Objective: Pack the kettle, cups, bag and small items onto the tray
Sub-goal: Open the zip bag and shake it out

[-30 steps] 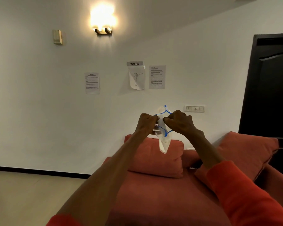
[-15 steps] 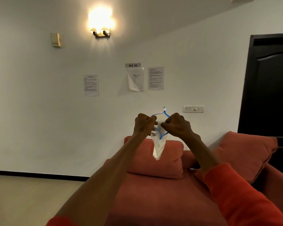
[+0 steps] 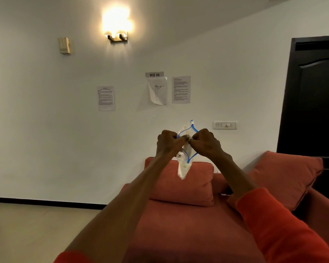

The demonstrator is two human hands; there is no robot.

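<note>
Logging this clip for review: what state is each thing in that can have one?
Bag: held up in the air, blue zip edge pulled apart, lower end hanging.
Left hand: pinching the bag's rim.
Right hand: pinching the bag's rim.
Wall lamp: lit.
Door: shut, as far as shown.

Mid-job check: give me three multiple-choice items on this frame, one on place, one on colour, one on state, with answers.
1. Where is the bag?
A. on the floor
B. held in the air above the sofa
C. on a tray

2. What colour is the bag's zip edge?
A. blue
B. green
C. black

3. How is the bag held?
A. left hand alone
B. right hand alone
C. both hands pinch it

Answers: B, it hangs between raised hands before the cushion; A, a blue strip loops round the mouth; C, fingers of both hands close on its top.
</note>
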